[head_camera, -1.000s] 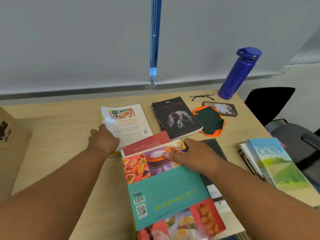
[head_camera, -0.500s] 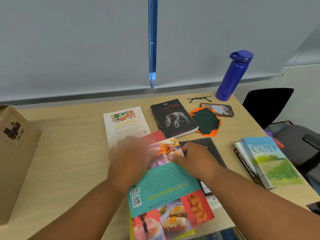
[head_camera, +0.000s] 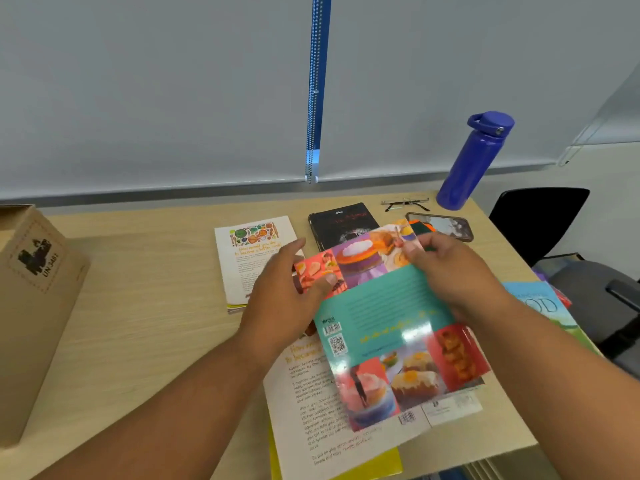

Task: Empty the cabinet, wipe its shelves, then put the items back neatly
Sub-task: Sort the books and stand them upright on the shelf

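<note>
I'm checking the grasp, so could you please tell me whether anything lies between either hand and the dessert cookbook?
Nothing visible does: the left hand and the right hand both grip the dessert cookbook at its far end. The cabinet is out of view.

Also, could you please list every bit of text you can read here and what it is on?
"UN 3481": cardboard box.
"Disney": black book, top edge.
"OD", start hidden: blue-green book.
"How would you like to become a better cook?", roughly: white booklet.
Teal cookbook: yellow line and barcode label too blurred to read.
</note>
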A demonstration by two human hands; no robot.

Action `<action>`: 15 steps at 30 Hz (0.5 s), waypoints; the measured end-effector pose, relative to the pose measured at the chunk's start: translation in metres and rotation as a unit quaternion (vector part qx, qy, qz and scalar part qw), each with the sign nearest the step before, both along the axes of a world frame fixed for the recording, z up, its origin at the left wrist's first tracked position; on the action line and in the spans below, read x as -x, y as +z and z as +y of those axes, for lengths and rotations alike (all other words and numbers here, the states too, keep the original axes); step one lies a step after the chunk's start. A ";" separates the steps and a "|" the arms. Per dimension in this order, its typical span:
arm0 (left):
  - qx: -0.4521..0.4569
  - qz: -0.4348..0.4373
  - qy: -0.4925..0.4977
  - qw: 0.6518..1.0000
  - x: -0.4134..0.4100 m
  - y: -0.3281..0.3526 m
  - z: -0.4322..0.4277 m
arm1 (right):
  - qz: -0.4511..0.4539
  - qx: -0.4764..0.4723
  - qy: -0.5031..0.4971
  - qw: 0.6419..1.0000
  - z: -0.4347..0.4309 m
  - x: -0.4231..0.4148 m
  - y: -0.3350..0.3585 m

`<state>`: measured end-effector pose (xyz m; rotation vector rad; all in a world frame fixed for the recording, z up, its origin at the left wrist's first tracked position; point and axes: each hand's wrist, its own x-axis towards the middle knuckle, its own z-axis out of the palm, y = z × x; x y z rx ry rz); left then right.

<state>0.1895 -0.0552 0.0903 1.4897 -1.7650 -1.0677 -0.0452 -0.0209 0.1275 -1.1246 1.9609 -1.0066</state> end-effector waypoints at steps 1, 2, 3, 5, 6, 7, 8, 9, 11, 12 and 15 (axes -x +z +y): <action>-0.014 0.009 -0.003 1.000 -0.002 0.006 -0.004 | 0.001 0.010 0.029 1.000 -0.006 0.002 0.005; 0.007 -0.021 -0.007 1.000 -0.003 0.010 -0.011 | 0.027 0.006 0.069 0.997 -0.013 0.004 0.010; 0.036 -0.078 -0.016 0.996 -0.005 0.015 -0.018 | 0.075 -0.006 0.119 0.990 -0.018 0.003 0.015; 0.034 -0.118 -0.045 0.991 -0.012 0.023 -0.032 | 0.186 -0.044 0.226 0.955 -0.026 -0.007 0.022; -0.017 -0.093 -0.071 0.993 -0.015 0.026 -0.036 | 0.224 -0.055 0.284 0.931 -0.031 -0.015 0.021; -0.076 -0.070 -0.106 0.989 -0.017 0.028 -0.038 | 0.240 -0.059 0.334 0.909 -0.034 -0.025 0.018; -0.118 -0.065 -0.145 0.980 -0.017 0.028 -0.036 | 0.245 -0.069 0.366 0.895 -0.036 -0.037 0.015; -0.135 -0.084 -0.173 0.972 -0.017 0.026 -0.032 | 0.243 -0.070 0.371 0.893 -0.035 -0.045 0.009; -0.152 -0.111 -0.174 0.967 -0.015 0.016 -0.025 | 0.248 -0.070 0.286 0.923 -0.035 -0.041 -0.008; -0.176 -0.091 -0.150 0.969 -0.015 0.012 -0.022 | 0.257 -0.088 0.224 0.936 -0.031 -0.032 -0.014; -0.252 0.034 -0.021 0.967 -0.013 0.000 -0.023 | 0.295 -0.169 0.086 0.937 -0.007 -0.002 -0.026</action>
